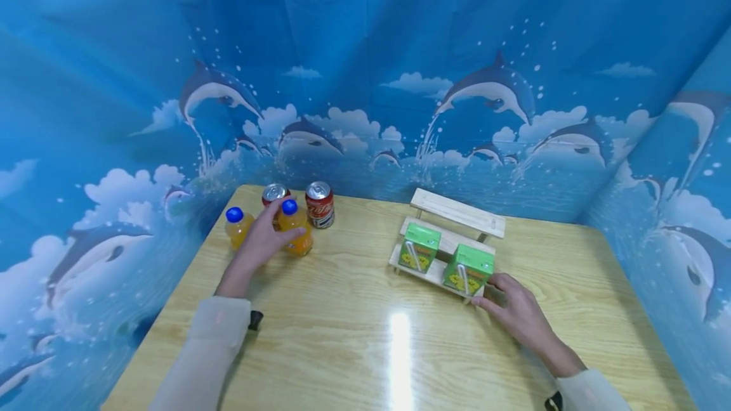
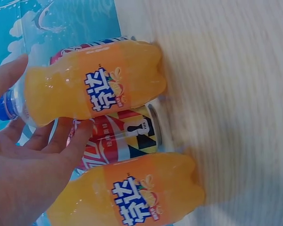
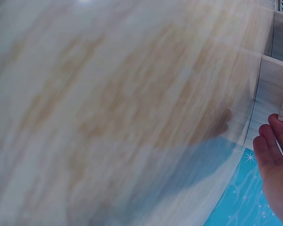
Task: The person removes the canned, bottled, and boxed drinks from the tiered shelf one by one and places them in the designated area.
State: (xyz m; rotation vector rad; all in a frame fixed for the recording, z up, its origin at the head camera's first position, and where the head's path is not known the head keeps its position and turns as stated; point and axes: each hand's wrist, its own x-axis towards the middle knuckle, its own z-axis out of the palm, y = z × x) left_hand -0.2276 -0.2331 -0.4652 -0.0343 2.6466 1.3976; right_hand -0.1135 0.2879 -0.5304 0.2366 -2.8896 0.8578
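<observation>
In the head view my left hand (image 1: 264,238) is at the right-hand orange soda bottle (image 1: 298,236), which has a blue cap and stands on the table. The left wrist view shows my thumb on one side of this bottle (image 2: 99,82) and loosely extended fingers on the other; firm contact is not visible. A second orange soda bottle (image 1: 237,228) stands left of the hand. My right hand (image 1: 518,309) pinches the near right end of a small wooden tiered rack (image 1: 457,211). Two green drink cartons with straws, a left carton (image 1: 419,247) and a right carton (image 1: 468,269), stand on its lower board.
Behind the bottles stand two red soda cans, a left can (image 1: 276,192) partly hidden by the hand and a right can (image 1: 320,206). The wood-grain table (image 1: 337,309) meets a blue dolphin-print curtain (image 1: 365,81) at its back and sides.
</observation>
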